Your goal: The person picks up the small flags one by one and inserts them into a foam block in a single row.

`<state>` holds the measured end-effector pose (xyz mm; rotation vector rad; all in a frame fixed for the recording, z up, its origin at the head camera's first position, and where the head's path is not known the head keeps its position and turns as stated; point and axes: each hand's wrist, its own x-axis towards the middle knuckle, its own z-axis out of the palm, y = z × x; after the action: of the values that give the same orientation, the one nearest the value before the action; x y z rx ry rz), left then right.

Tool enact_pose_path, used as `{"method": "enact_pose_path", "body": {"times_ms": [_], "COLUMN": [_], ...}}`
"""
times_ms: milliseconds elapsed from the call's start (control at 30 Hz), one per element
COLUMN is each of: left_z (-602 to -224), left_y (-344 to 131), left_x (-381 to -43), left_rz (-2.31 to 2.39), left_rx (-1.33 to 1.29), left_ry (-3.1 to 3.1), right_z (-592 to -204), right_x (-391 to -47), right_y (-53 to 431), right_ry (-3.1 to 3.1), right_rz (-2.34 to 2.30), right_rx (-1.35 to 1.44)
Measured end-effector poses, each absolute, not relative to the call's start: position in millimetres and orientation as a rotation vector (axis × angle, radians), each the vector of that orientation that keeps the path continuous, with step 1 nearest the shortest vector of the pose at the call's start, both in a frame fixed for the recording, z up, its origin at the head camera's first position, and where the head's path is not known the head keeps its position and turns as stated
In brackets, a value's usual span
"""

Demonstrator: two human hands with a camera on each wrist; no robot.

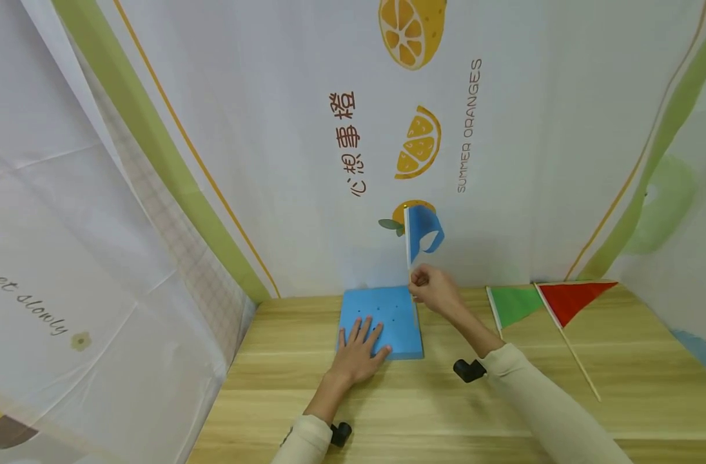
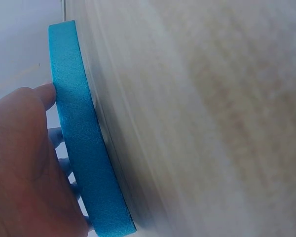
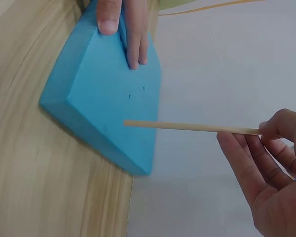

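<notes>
A blue foam block (image 1: 407, 338) with several small holes in its top lies flat on the table. My left hand (image 1: 358, 354) rests on its near left part, fingers spread and straight; the left wrist view shows the thumb at the edge of the block (image 2: 89, 133). With thumb and fingers my right hand (image 1: 436, 290) pinches the wooden stick (image 3: 182, 126) of a blue flag (image 1: 423, 229). The stick stands roughly upright by the block's right side, the curled flag cloth above the hand. In the right wrist view its bare lower end appears over the block (image 3: 103, 94), seemingly apart from it.
To the right, a green flag (image 1: 512, 305) and a red flag (image 1: 570, 299) lie on the wooden table (image 1: 283, 386). Behind the table hangs a white curtain (image 1: 283, 129) printed with oranges. Another curtain (image 1: 97, 258) borders the left side.
</notes>
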<state>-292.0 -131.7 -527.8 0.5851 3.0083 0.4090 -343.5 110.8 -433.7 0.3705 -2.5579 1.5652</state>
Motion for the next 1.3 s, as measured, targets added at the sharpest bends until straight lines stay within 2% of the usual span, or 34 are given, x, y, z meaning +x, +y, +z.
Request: {"method": "enact_pose_path", "body": {"times_ms": [1300], "left_z": [-528], "left_y": [-132], "left_x": [-292], "left_rz": [0.432], "left_rx": [0.594], "left_ry": [3.018], "right_z": [-423], "right_x": [-374], "right_y": [41], "right_ry": [-2.408], "right_rz": [1.469], "right_rx": [0.504]}}
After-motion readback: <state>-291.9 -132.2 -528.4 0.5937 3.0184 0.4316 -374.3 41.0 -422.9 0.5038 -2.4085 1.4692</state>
